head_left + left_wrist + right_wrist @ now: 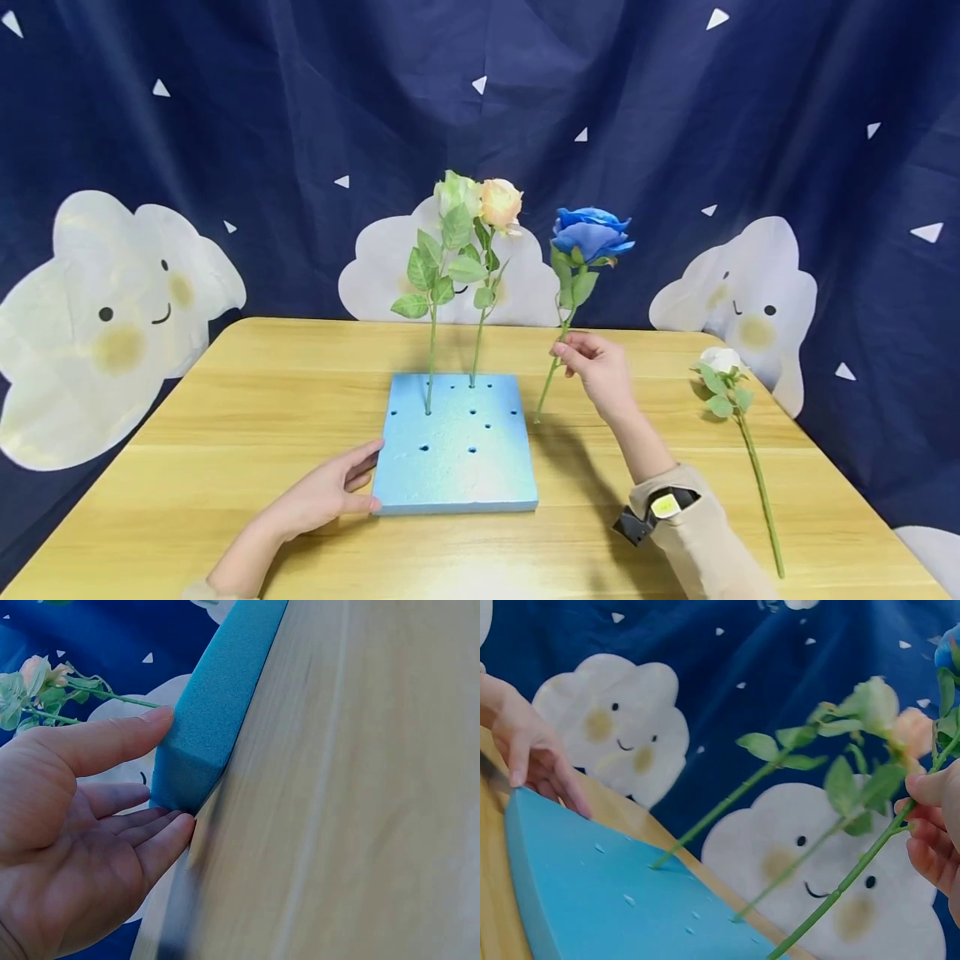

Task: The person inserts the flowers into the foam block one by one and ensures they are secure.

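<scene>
Dark cloth point(225, 125) hangs behind the table point(225, 392). The right hand point(596, 371) pinches the blue rose point(592, 235) by its stem point(547, 390), right of the blue block point(450, 483); the left hand point(322, 493), fingers loose, touches the block's left side. Holding that still should help.

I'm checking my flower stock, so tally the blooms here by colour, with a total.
Blue flower: 1
Peach flower: 1
Pale green flower: 1
White flower: 1
Total: 4

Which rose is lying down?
White rose on the light wooden table; pale-green rose and peach rose stand in the square blue foam block; the right hand holds the blue rose.
</scene>
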The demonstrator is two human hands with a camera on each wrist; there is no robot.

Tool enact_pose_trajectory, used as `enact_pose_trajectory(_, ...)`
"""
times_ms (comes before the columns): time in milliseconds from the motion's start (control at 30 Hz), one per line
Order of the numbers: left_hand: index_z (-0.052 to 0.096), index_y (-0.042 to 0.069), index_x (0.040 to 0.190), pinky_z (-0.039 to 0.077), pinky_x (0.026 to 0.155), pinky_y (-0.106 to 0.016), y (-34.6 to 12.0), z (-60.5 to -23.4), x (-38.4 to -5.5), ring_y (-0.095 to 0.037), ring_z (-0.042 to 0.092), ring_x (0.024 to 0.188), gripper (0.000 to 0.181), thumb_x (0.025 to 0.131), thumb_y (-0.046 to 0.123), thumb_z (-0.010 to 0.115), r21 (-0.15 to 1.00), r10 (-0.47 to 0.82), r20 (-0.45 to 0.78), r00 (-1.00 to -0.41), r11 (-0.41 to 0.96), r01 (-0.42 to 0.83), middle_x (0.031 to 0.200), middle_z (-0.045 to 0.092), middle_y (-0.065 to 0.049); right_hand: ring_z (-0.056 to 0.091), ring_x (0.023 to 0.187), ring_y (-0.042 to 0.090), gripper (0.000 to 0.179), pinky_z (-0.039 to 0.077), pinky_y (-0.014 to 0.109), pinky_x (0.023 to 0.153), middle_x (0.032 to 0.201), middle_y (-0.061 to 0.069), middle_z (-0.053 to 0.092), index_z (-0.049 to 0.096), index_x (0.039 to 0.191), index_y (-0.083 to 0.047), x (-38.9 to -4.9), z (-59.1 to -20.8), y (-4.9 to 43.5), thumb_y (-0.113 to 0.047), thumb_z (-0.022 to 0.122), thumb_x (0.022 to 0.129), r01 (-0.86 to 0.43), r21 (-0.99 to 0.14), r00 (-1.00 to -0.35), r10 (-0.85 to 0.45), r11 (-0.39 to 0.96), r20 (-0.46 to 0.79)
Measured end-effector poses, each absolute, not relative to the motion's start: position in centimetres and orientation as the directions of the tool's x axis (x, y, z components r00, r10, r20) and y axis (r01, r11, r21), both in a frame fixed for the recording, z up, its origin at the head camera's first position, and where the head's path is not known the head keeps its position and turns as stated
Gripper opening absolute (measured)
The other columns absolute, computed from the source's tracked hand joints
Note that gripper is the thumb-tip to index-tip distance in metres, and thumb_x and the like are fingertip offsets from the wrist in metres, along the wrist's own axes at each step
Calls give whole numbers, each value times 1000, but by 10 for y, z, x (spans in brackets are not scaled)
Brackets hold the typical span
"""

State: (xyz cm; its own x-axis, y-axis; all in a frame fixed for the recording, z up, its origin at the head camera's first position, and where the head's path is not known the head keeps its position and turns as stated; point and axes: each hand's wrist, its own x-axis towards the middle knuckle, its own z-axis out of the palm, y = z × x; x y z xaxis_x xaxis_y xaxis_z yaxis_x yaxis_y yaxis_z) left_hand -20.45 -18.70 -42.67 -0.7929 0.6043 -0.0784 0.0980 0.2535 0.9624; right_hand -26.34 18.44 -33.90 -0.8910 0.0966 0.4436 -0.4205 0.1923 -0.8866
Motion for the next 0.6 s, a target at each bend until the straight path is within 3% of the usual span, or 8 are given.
enact_pose_trajectory(200, 14, -11, 144, 32, 105, -38, -187, -426, -203, -45, 18, 133, 90, 82, 20, 72, 961, 599, -78, -797, 257, 99, 146, 13, -34, 55, 57, 8, 15, 50, 21, 51, 71, -1, 67, 65, 88, 14, -272, -341, 157, 0, 66, 83, -442, -875, -887, 49, 197, 459)
enact_pose_trajectory(433, 14, -11, 144, 32, 104, -38, -187, -424, -204, -45, 18, 133, 91, 81, 20, 72, 960, 601, -63, -796, 255, 116, 146, 13, -33, 56, 60, 8, 11, 54, 30, 53, 78, 21, 67, 68, 88, 11, -273, -339, 131, 1, 65, 84, -466, -851, -875, 17, 242, 484)
enact_pose_trajectory(600, 14, -11, 144, 32, 105, -38, -187, -425, -204, -45, 19, 133, 90, 81, 20, 72, 959, 598, -66, -799, 260, 116, 146, 13, -33, 54, 56, 4, 9, 54, 33, 52, 77, 24, 67, 67, 82, 12, -272, -343, 118, 3, 66, 83, -491, -832, -860, 5, 258, 510)
